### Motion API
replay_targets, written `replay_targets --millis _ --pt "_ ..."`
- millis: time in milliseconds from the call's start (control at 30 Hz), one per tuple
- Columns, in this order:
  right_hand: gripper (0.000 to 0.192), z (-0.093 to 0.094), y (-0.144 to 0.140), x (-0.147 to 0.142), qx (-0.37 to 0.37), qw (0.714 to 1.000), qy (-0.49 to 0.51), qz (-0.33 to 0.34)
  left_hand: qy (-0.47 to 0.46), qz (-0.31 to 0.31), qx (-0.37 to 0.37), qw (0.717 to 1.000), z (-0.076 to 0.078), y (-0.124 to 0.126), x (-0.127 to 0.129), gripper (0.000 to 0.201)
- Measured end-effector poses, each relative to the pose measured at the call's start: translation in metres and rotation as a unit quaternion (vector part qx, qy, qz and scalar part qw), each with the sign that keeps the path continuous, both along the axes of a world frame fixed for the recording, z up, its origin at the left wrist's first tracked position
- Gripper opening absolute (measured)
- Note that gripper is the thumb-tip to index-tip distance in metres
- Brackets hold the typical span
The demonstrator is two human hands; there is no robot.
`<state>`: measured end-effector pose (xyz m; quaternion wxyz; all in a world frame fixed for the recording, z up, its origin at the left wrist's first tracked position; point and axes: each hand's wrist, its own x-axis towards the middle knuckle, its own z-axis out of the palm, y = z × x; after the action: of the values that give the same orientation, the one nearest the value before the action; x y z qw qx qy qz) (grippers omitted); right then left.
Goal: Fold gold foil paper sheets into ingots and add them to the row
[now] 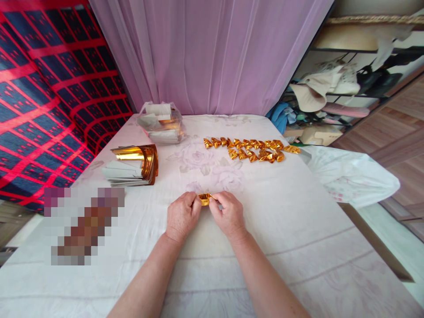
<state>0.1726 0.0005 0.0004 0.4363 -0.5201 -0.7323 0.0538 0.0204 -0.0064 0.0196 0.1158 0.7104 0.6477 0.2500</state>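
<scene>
We see both hands close together over the middle of a flower-patterned white tablecloth, with a small folded gold foil piece between them. The left hand pinches its left end between thumb and curled fingers, and the right hand pinches the other end the same way (just how the fingertips meet the foil we cannot tell, since the knuckles hide much of them). Farther up the cloth and to the right, we find folded gold pieces laid in two uneven rows, many of them touching. To the left of the hands, well apart from them, lies a stack of foil sheets, some showing gold and others a pale grey side. Just beyond that stack we make out a clear plastic bag holding more sheets, near the lilac curtain that hangs behind the far edge.
</scene>
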Motion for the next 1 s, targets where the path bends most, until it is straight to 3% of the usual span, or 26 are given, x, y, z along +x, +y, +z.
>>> replay_targets --millis 367,667,1000 --pt "0.021 -0.0006 -0.0002 -0.0005 -0.003 1.0 0.004 -0.004 -0.036 -0.021 -0.006 0.999 -0.0001 0.0019 -0.0029 0.028" --pt "0.02 -0.0009 -0.0008 -0.0018 0.007 1.0 -0.009 0.002 -0.052 0.024 -0.003 0.998 -0.0001 0.0026 -0.0003 0.03" --pt "0.021 -0.002 0.0005 0.0003 -0.023 0.998 0.036 -0.036 -0.081 -0.013 -0.024 0.996 0.0049 -0.0006 -0.0028 0.029"
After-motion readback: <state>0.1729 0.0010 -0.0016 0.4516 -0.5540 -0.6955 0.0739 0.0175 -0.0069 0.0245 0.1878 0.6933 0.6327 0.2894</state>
